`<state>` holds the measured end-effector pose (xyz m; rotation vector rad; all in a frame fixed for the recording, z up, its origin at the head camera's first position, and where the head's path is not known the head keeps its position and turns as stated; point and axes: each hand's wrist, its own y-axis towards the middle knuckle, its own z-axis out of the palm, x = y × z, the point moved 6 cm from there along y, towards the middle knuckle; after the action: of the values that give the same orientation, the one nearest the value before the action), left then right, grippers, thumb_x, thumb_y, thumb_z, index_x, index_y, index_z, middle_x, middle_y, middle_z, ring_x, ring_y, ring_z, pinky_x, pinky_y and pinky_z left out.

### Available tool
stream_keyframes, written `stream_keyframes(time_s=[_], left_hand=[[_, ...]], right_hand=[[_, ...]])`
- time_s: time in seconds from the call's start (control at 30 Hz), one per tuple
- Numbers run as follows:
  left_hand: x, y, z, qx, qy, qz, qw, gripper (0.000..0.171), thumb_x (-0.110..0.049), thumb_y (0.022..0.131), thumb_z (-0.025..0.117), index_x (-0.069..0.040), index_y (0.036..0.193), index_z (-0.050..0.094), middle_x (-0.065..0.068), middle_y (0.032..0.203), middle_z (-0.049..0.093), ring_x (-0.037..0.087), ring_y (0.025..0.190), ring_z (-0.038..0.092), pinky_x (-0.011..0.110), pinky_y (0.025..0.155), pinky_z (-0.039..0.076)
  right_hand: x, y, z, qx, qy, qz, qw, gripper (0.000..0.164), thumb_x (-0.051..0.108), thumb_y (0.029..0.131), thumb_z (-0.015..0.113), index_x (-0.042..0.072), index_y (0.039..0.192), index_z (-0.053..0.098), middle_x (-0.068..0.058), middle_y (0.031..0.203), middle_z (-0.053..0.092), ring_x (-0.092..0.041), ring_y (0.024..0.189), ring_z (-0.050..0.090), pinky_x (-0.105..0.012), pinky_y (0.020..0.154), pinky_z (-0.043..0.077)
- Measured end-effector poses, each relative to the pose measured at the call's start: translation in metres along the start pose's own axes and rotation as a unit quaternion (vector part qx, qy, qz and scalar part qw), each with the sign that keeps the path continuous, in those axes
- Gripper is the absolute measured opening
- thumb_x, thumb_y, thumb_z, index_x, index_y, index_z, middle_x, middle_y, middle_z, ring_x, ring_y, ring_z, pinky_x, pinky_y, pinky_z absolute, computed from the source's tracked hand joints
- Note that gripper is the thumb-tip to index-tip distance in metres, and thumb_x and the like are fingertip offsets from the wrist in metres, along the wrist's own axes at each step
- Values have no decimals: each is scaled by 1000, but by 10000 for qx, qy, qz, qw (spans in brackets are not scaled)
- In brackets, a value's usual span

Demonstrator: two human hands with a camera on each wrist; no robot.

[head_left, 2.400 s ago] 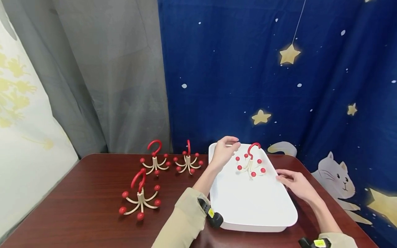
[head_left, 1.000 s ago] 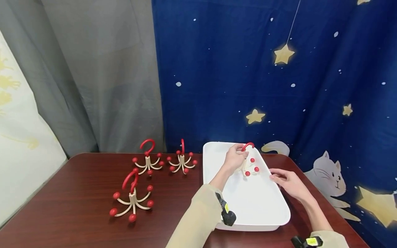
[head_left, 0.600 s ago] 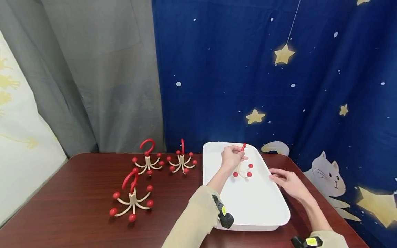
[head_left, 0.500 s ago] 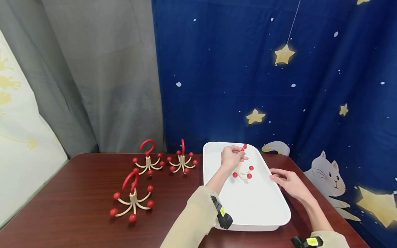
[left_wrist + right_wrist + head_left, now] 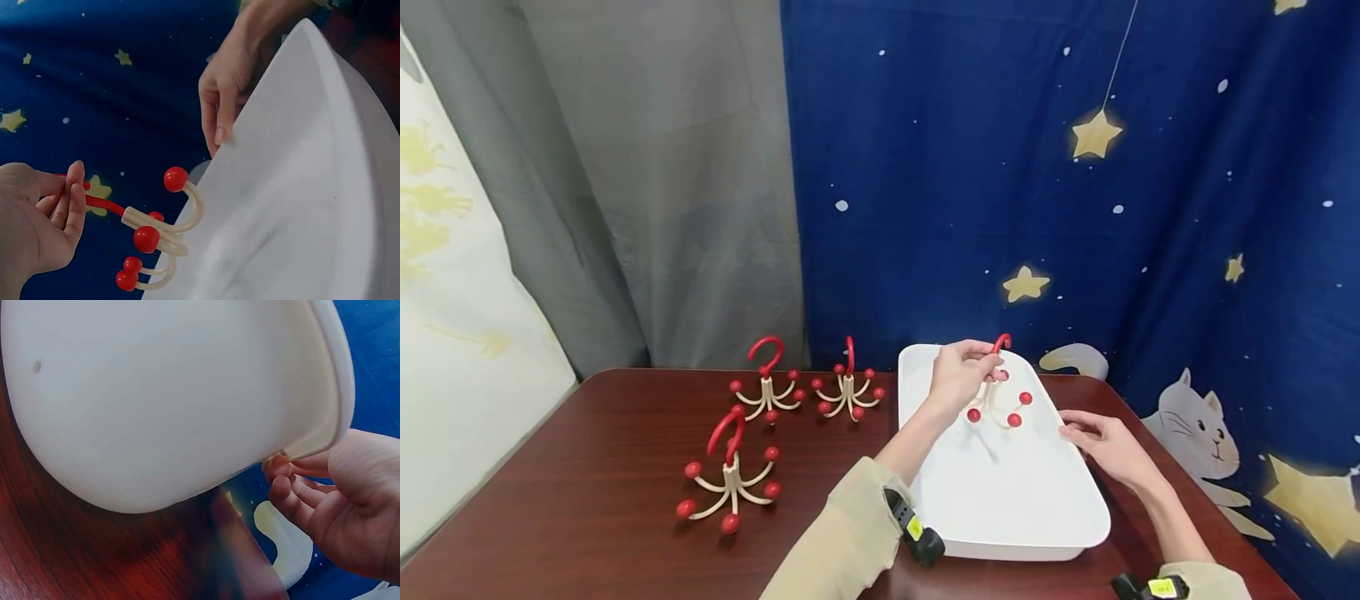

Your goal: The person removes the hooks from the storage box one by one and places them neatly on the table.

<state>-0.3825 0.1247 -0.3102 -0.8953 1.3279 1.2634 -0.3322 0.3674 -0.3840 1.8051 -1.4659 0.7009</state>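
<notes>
My left hand (image 5: 957, 379) pinches the red hook of a hanger with curved cream arms (image 5: 992, 402) tipped in red balls. In the left wrist view the hanger's cream stem (image 5: 140, 220) tilts down from the fingers, its arms over the tray's edge. The head view shows it above the far part of a white tray (image 5: 1011, 500), with a faint shadow below it. My right hand (image 5: 1112, 446) grips the tray's right rim, thumb over the edge and fingers outside. From the right wrist, the right hand's fingertips (image 5: 281, 484) sit right at the rim.
Three similar red-and-cream hangers stand on the dark wooden table left of the tray: one in front (image 5: 732, 479), one at the back left (image 5: 767, 390) and one at the back middle (image 5: 848, 387). A grey curtain (image 5: 692, 167) and a blue starry curtain (image 5: 925, 167) hang behind.
The left hand has come to the hanger in the tray and taken hold of its hook. The hanger has turned and risen, its shadow now apart from it. The right hand stays on the rim.
</notes>
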Motion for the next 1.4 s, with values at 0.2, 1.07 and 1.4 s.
stream_keyframes(time_s=[0.2, 1.07, 1.4], left_hand=[[-17, -11, -10, 119, -340, 455, 9983, 15, 0, 93, 69, 8, 106, 70, 17, 86, 74, 11, 65, 68, 23, 69, 57], [-57, -69, -85, 144, -84, 1514, 9883, 21, -6, 94, 70, 7, 111, 68, 17, 90, 74, 13, 68, 67, 23, 79, 56], [-62, -86, -129, -296, -129, 1253, 9916, 19, -3, 93, 71, 6, 110, 67, 21, 91, 73, 13, 69, 66, 23, 70, 56]], right_hand=[[0, -1, 0, 0, -43, 6, 10000, 45, 19, 102, 63, -12, 134, 55, -25, 116, 68, -18, 92, 70, -24, 75, 57], [4, -2, -1, -7, -164, -144, 9998, 44, 21, 102, 63, -11, 132, 57, -24, 116, 69, -11, 93, 70, -23, 76, 56], [2, -2, -2, -13, -119, -135, 9998, 45, 20, 102, 63, -11, 133, 56, -24, 117, 69, -9, 93, 69, -23, 77, 56]])
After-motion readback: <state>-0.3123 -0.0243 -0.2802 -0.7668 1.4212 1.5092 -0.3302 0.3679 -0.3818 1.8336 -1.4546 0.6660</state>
